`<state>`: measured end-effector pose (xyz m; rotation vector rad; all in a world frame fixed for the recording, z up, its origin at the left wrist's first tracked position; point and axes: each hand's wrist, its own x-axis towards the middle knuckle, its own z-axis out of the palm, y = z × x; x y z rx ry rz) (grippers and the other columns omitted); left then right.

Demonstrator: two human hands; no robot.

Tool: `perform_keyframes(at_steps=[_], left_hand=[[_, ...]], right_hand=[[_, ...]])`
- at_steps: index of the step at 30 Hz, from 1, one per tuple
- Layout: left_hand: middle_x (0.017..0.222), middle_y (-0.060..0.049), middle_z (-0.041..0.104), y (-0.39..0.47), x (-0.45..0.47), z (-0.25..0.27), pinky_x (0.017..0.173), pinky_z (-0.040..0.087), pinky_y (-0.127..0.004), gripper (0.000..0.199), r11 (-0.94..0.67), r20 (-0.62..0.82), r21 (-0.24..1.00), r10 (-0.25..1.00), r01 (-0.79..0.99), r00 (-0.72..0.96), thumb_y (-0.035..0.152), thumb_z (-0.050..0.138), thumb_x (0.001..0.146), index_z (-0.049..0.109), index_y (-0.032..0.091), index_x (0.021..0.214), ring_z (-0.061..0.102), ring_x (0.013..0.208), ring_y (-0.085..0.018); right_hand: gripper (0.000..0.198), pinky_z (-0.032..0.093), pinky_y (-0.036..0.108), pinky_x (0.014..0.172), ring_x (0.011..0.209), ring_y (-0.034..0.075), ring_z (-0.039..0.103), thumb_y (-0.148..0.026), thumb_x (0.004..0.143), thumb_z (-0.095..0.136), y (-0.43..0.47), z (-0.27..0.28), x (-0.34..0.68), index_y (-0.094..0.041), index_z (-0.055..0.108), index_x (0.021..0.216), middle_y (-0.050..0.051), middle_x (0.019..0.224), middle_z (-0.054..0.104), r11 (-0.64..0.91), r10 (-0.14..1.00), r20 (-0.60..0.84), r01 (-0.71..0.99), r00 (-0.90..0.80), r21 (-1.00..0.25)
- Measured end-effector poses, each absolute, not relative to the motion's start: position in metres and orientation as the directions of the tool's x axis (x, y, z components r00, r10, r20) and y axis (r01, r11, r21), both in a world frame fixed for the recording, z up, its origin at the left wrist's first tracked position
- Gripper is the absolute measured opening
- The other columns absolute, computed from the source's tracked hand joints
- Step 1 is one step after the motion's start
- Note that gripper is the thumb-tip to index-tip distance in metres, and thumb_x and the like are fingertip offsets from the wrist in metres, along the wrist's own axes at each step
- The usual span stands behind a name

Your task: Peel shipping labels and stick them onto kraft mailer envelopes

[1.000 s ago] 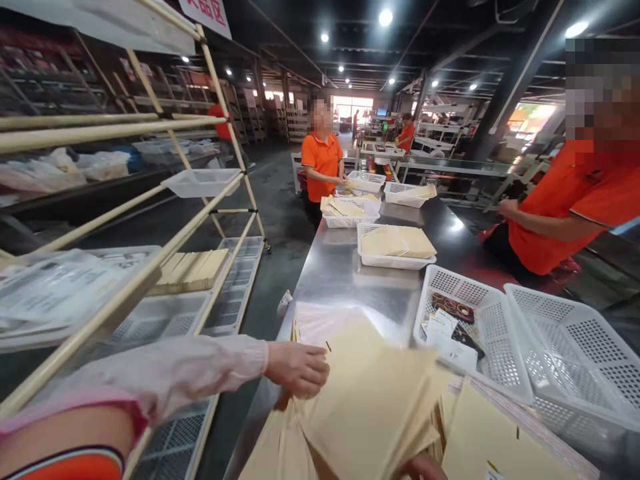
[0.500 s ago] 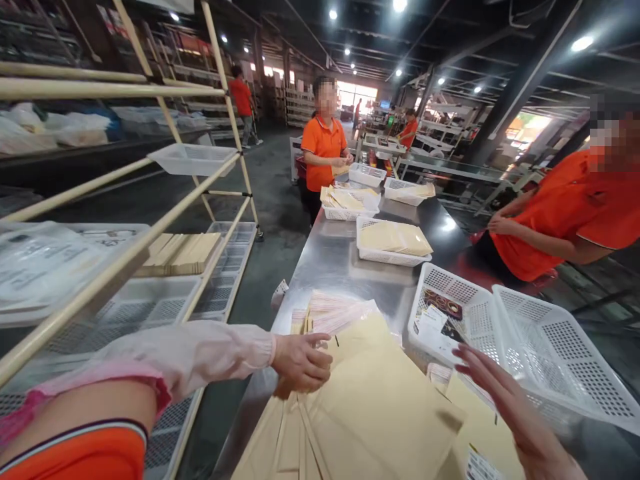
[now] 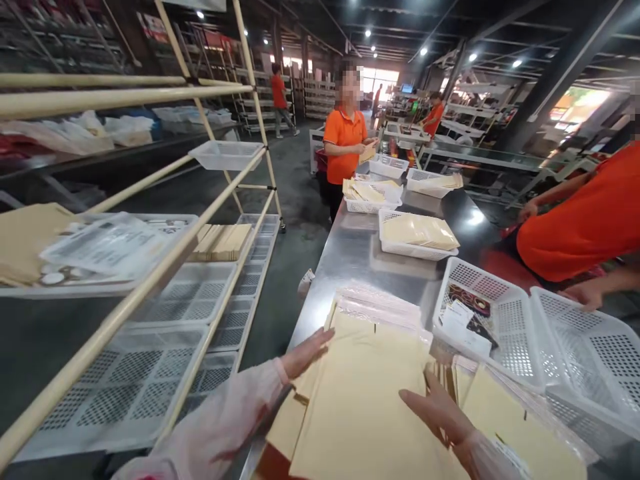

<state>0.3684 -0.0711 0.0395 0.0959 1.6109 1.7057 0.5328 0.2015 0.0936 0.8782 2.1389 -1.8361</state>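
A thick stack of tan paper mailers (image 3: 370,400) with clear plastic flap strips lies on the steel table in front of me. My left hand (image 3: 307,353) rests along the stack's left edge, fingers stretched out flat. On the opposite side my right hand (image 3: 440,407) lies against the right edge, its thumb extended over the top mailer and its fingers pointing down the side, partly hidden. Neither hand grips a mailer. Beside my right hand is a second pile of mailers (image 3: 505,413), with a label partly seen near my wrist.
White baskets (image 3: 515,333) stand on the right; one holds dark patterned packets and white papers. Further along the steel table (image 3: 345,260) are baskets of mailers. A pole rack (image 3: 210,213) with trays borders the left. Co-workers in orange shirts stand ahead and at right.
My left hand has opened and moved to the stack's left edge; my right hand has come in to its right edge. The fanned mailers are now squarer. The view has swung left.
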Motion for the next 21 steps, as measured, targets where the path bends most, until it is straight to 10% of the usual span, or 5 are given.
perform_keyframes(at_steps=[6, 11, 16, 21], left_hand=[[0.148, -0.018, 0.044, -0.08, 0.442, 0.057, 0.109, 0.042, -0.044, 0.102, 0.001, -0.213, 0.959, 0.662, -0.283, -0.718, 0.047, 0.074, 0.067, 0.022, 0.015, 0.149, 0.048, 0.132, -0.032], [0.162, -0.017, 0.012, -0.113, 0.496, 0.042, 0.123, 0.015, -0.046, 0.108, 0.299, -0.271, 0.946, 0.519, -0.125, -0.811, 0.06, 0.064, 0.073, 0.011, 0.011, 0.153, 0.01, 0.15, -0.032], [0.164, -0.014, 0.007, -0.123, 0.503, 0.039, 0.122, 0.011, -0.051, 0.096, 0.578, -0.212, 0.813, 0.394, 0.062, -0.895, 0.037, 0.064, 0.076, 0.014, 0.016, 0.155, 0.002, 0.151, -0.033], [0.161, -0.003, 0.024, -0.106, 0.493, 0.043, 0.12, 0.009, -0.06, 0.07, 0.561, -0.124, 0.701, 0.703, 0.44, -0.7, 0.008, 0.046, 0.071, 0.055, 0.026, 0.138, -0.006, 0.15, -0.036]], right_hand=[[0.096, 0.053, 0.044, 0.093, 0.124, 0.033, 0.055, -0.054, 0.066, 0.072, 0.153, 0.098, 0.589, -0.021, 0.029, 0.146, 0.019, 0.145, 0.047, -0.043, 0.496, -0.388, 0.425, -0.777, -0.904], [0.104, 0.039, 0.044, 0.111, 0.136, 0.032, 0.042, -0.044, 0.067, 0.075, 0.115, 0.098, 0.636, -0.018, 0.019, 0.151, 0.018, 0.149, 0.041, 0.218, 0.573, -0.141, 0.316, -0.807, -0.923], [0.079, 0.045, 0.043, 0.104, 0.126, 0.031, 0.053, -0.048, 0.081, 0.059, 0.142, 0.076, 0.658, -0.012, 0.033, 0.146, 0.019, 0.142, 0.05, 0.287, 0.567, -0.223, 0.444, -0.793, -0.849], [0.042, 0.022, 0.05, 0.116, 0.132, 0.03, 0.045, -0.019, 0.09, 0.038, 0.218, 0.06, 0.619, -0.011, 0.059, 0.126, 0.018, 0.134, 0.058, 0.799, 0.523, -0.177, 0.552, -0.834, -0.237]])
